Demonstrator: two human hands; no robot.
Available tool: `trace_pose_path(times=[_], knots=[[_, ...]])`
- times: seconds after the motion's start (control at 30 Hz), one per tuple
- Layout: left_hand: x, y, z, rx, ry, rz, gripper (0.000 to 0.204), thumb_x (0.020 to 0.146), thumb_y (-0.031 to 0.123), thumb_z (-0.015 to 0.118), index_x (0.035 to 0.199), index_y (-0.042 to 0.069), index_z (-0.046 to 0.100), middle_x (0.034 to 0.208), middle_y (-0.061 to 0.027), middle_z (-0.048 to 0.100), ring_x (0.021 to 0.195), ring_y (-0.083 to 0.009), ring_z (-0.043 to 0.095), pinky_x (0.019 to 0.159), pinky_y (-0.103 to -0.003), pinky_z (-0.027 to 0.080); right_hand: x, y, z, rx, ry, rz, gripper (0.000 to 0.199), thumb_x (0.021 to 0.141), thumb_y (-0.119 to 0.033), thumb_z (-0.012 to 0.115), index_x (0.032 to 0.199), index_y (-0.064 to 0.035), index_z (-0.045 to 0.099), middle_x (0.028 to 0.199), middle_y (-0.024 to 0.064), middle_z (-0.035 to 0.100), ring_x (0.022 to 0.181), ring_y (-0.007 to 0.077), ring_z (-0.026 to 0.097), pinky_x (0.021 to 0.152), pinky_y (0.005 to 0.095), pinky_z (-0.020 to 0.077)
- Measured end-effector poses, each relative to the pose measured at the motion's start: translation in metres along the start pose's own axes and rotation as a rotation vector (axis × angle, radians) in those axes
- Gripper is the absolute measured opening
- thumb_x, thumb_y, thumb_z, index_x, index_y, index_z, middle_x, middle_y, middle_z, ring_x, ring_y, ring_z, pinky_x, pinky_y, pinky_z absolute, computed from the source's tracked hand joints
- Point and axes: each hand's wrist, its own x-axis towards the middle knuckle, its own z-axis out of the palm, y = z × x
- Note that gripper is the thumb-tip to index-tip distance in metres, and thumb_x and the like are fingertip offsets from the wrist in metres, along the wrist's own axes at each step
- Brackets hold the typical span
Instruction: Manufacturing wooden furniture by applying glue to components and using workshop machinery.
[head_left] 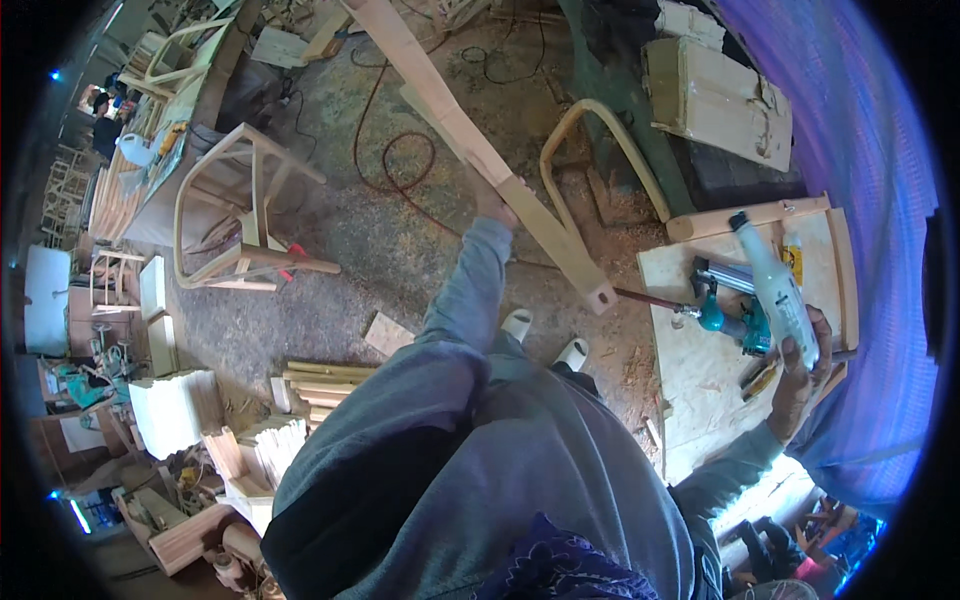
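With the clock read from the middle of the view, a long pale wooden piece (pixel 455 115) slants down from 11 o'clock, where it leaves the frame, to a holed end just right of centre, towards 3 o'clock. The left hand (pixel 496 208), close to centre at 12 o'clock, is closed on its midsection; the fingers are blurred and partly behind the wood, so how tightly they wrap it is hard to tell. The piece should be stiff and dry, with little slip, light enough for one hand but inclined to tip because of its length; the middle, near its balance, looks the best place to hold it. At 3 o'clock the right hand (pixel 797 375) is curled round the lower body of a whitish plastic bottle (pixel 775 285), whose dark cap points to 11 o'clock. The bottle is probably light and slightly squeezable, smooth enough to slide if damp, and best taken round its wide body rather than the narrow neck. Just beside it, a teal power tool (pixel 755 328) lies on the pale tabletop (pixel 690 405). A curved wooden frame (pixel 553 150) sits at 1 o'clock, and a chair frame (pixel 258 195) lies between 9 and 10.
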Motion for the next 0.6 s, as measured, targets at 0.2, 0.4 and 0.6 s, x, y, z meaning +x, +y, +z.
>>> trace_pose_path(times=[0.2, 0.4, 0.6], knots=[[0.006, -0.044, -0.046, -0.052, 0.081, 0.15, 0.09, 0.073, 0.094, 0.045, 0.117, 0.016, 0.061, 0.1, -0.0135, 0.066, 0.087, -0.0348, 0.065, 0.076, -0.053, 0.057, 0.027, 0.022, 0.004, 0.512, 0.135, -0.027, 0.064, 0.091, -0.032, 0.072, 0.141, 0.0008, 0.047, 0.138, 0.0189, 0.056, 0.126, 0.0308, 0.055, 0.105, 0.0457, 0.046], [0.005, -0.048, -0.067, 0.087, 0.009, 0.03, 0.081, 0.081, 0.091, 0.037, 0.12, 0.022, 0.057, 0.1, -0.0069, 0.064, 0.089, -0.0289, 0.064, 0.08, -0.047, 0.056, 0.034, -0.013, 0.057, 0.84, 0.268, 0.133, 0.061, 0.1, -0.048, 0.056, 0.146, -0.0084, 0.044, 0.135, 0.0142, 0.056, 0.122, 0.0315, 0.056, 0.104, 0.0564, 0.0455], [-0.019, -0.064, -0.028, 0.108, 0.106, -0.109, 0.093, 0.076, 0.096, 0.03, 0.093, 0.01, 0.064, 0.083, -0.0113, 0.066, 0.077, -0.0332, 0.065, 0.081, -0.05, 0.056, 0.017, -0.042, 0.085, 0.993, 0.099, 0.245, 0.059, 0.099, -0.032, 0.064, 0.145, -0.0032, 0.041, 0.133, 0.0167, 0.057, 0.121, 0.0318, 0.058, 0.106, 0.0567, 0.0459]])
